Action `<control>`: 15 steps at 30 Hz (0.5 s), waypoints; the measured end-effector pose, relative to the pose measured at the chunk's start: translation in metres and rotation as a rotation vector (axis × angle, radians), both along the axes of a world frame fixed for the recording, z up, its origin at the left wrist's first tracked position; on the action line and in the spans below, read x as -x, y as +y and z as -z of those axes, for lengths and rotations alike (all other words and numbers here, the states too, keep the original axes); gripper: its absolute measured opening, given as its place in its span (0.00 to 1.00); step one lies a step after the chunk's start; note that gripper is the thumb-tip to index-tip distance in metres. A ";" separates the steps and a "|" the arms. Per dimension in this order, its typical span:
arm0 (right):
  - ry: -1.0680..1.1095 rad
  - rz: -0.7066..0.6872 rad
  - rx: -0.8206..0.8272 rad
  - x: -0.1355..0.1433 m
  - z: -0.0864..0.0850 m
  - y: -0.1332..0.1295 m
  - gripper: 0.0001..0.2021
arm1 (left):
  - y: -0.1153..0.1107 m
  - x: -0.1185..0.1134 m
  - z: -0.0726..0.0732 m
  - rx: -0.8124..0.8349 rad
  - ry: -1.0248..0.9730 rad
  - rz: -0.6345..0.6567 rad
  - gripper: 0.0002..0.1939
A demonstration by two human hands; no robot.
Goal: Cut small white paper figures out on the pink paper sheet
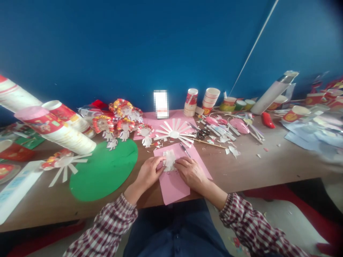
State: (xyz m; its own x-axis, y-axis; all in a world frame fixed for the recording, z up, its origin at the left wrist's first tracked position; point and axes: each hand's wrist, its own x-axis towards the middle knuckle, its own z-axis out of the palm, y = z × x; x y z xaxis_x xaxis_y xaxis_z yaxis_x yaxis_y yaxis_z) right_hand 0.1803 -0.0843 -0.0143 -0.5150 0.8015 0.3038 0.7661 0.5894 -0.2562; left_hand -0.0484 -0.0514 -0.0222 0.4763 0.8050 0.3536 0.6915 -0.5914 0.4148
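A small whitish paper cutout [169, 160] lies on a pink paper sheet [175, 191] in front of me. My left hand [148, 174] closes on its left edge, thumb and fingers together. The fingers of my right hand [191, 174] are bent and press on its right edge, near a dark pen [185, 150] lying on the pink sheet. Just beyond is a paper cup cut into white strips [174, 134], spread like rays. To the left, a few white paper figures with red and yellow frilled rings, one of them a small figure [147, 132], stand together.
A green paper oval [104, 171] lies at left, with leaning stacks of paper cups [61, 130] behind it. Black scissors [203, 133], markers [223, 131] and paper scraps lie to the right. Two cup stacks [210, 100] stand near the blue wall. Light blue sheets [308, 135] cover the far right.
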 end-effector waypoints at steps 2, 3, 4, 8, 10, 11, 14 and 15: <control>0.006 0.001 -0.002 0.000 0.000 0.000 0.11 | 0.000 0.000 -0.001 -0.008 0.002 0.007 0.11; 0.010 0.001 -0.005 0.000 0.000 0.000 0.11 | 0.000 0.000 -0.001 -0.013 0.002 0.011 0.11; 0.014 0.000 -0.009 0.000 0.000 0.000 0.11 | 0.000 0.000 -0.001 -0.020 0.001 0.012 0.12; 0.024 -0.003 -0.021 -0.001 0.001 0.000 0.12 | 0.001 0.000 0.002 -0.072 -0.008 0.048 0.11; 0.029 -0.006 -0.016 -0.001 0.000 -0.001 0.12 | 0.001 0.000 0.004 -0.103 -0.013 0.088 0.10; 0.031 -0.008 -0.012 -0.001 0.000 -0.001 0.12 | 0.001 0.001 0.005 -0.113 -0.016 0.106 0.10; 0.034 -0.008 -0.001 -0.001 0.000 -0.001 0.12 | 0.001 0.001 0.006 -0.122 -0.024 0.124 0.10; 0.034 -0.007 0.001 0.000 0.000 -0.001 0.12 | 0.002 0.001 0.007 -0.121 -0.028 0.126 0.10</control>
